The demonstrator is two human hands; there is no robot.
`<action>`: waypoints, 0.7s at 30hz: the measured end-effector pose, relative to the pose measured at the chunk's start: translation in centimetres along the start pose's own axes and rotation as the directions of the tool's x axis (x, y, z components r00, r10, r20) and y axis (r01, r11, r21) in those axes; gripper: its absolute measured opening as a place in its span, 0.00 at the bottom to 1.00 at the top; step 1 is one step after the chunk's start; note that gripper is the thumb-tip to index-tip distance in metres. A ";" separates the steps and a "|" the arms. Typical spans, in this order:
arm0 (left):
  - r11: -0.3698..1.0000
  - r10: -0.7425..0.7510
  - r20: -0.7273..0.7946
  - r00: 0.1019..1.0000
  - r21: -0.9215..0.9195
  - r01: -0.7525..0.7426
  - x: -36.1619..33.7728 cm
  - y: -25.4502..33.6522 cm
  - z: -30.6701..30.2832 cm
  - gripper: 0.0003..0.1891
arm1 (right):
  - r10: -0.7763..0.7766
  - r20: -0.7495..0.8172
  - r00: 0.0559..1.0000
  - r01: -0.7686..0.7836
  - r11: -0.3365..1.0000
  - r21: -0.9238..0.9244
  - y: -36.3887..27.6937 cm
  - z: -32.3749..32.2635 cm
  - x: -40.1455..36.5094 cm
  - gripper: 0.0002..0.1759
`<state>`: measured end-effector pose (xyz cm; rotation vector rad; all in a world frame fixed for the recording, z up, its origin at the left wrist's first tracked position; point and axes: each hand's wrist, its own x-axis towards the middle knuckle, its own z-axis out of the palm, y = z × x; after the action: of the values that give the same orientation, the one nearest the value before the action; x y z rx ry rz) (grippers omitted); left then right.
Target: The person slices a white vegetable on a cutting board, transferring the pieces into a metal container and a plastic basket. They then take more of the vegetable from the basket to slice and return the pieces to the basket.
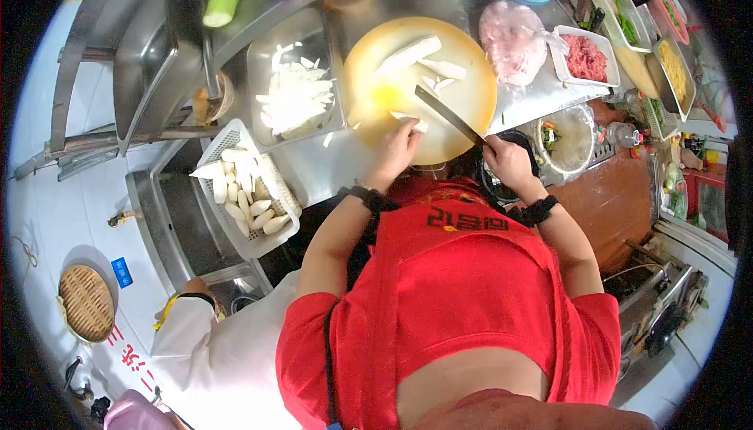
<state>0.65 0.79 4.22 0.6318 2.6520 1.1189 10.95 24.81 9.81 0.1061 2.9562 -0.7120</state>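
On the round yellowish cutting board [471,116], my left hand [398,152] presses its closed fingers on a pale white vegetable piece [411,122] near the board's front edge. My right hand [508,162] is wrapped round the handle of a kitchen knife [449,115], whose blade slants across the board, apart from the piece. Farther back on the board lie a whole peeled white stalk [410,53] and a few cut lengths [443,69]. Left of the board, a steel tray [339,116] holds many white slices [294,99].
A white basket [286,234] of peeled stalks stands at the left over a sink. To the right are a clear bag [514,42], a tub of minced meat [585,59] and a lined bin [566,144]. A person in white clothing [235,340] stands close at my left.
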 end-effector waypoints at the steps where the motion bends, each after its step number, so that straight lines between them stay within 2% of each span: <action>1: 1.000 -0.016 -0.005 1.000 0.009 0.016 -0.1 0.1 0.2 0.13 | 0.001 0.004 1.000 -0.001 1.000 -0.002 0.1 0.6 0.0 0.12; 2: 1.000 -0.018 -0.001 1.000 0.006 0.018 -0.1 -0.3 0.6 0.13 | 0.010 0.014 1.000 -0.009 1.000 -0.011 0.1 1.4 0.1 0.12; 4: 0.993 0.107 -0.122 0.987 -0.046 -0.113 0.2 -1.6 1.4 0.13 | 0.053 0.086 0.995 -0.046 0.995 -0.084 0.3 2.1 0.4 0.12; 5: 0.992 0.109 -0.121 0.987 -0.047 -0.116 0.2 -1.4 1.1 0.13 | 0.055 0.085 0.995 -0.048 0.995 -0.085 0.1 2.0 0.6 0.12; 7: 0.951 0.291 -0.263 0.920 0.188 -0.247 0.2 -1.0 0.3 0.13 | 0.062 0.127 0.990 -0.042 0.987 -0.156 -0.1 1.9 0.8 0.13; 11: 0.929 0.358 -0.205 0.911 0.175 -0.326 0.5 -2.7 0.8 0.11 | 0.007 0.101 0.995 0.009 0.988 -0.156 0.4 1.7 0.7 0.14; 13: 0.902 0.430 -0.273 0.860 0.175 -0.395 0.6 -3.3 1.2 0.09 | -0.050 0.102 0.994 0.063 0.989 -0.132 0.4 1.3 0.7 0.13; 16: 0.893 0.442 -0.259 0.859 0.214 -0.395 0.3 -3.7 1.5 0.09 | -0.116 0.073 0.991 0.123 0.987 -0.105 0.0 0.8 0.6 0.13; 21: 0.871 0.481 -0.275 0.833 0.262 -0.416 0.4 -3.9 1.7 0.09 | -0.150 0.112 0.982 0.166 0.974 -0.152 -0.8 1.1 1.0 0.12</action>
<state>-0.34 -0.39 0.23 1.2692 3.0183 1.1737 10.01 23.64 9.08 -0.1749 2.9345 -0.4763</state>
